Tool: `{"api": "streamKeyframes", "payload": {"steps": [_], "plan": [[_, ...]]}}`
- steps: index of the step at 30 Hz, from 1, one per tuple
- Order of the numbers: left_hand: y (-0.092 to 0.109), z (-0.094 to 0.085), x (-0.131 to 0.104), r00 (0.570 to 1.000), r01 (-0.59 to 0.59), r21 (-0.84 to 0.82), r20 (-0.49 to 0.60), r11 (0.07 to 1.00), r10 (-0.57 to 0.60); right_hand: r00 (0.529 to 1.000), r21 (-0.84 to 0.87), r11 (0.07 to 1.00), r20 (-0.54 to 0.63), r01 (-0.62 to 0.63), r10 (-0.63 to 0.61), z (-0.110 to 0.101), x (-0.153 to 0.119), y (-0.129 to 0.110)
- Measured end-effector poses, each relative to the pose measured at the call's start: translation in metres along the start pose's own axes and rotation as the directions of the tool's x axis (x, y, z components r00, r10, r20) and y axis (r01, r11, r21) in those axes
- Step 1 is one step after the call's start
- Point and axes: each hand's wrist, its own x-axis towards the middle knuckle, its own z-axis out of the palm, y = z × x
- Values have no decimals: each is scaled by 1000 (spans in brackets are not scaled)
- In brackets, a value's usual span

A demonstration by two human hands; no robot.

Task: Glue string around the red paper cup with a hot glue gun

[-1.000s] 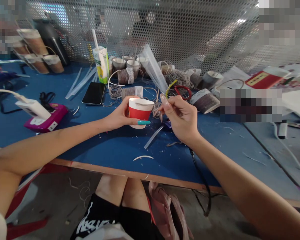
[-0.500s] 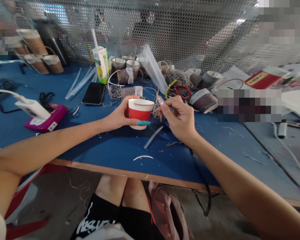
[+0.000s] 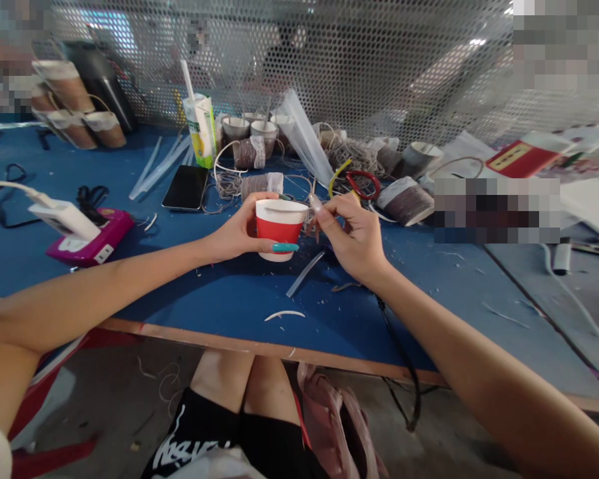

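My left hand is wrapped round a paper cup, white with a broad red band, held upright just above the table. Its thumb, with a long teal nail, lies across the front of the cup. A thin pale strand runs along the inside of the rim. Beside the cup's right edge, my right hand is closed in a pinch, thumb against forefinger; what it holds, if anything, is too small to make out. Behind the hands lie a brown-wrapped cup on its side and red-handled scissors.
On the blue table stand a drink carton, a phone, a purple power strip and stacked small cups. Clear glue sticks and tangled cord lie at the back, before a perforated metal panel.
My right hand has shifted slightly left, its fingertips closer to the cup's rim. The left hand keeps its hold on the cup, almost unmoved.
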Motion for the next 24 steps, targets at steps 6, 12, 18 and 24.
{"api": "streamKeyframes", "payload": {"steps": [6, 12, 18, 24], "plan": [[0, 0, -1, 1000, 11, -11, 6, 1000, -11, 1000, -9, 1000, 7, 7, -7, 0, 0, 3], [2, 1, -1, 1000, 16, -13, -2, 1000, -16, 999, -18, 999, 20, 26, -26, 1, -2, 8], [3, 1, -1, 1000, 21, -10, 5, 1000, -21, 1000, -21, 1000, 27, -12, 13, 1, -2, 7], [4, 0, -1, 999, 17, -14, 30, 1000, -16, 999, -29, 1000, 35, -8, 9, 2, -2, 7]]}}
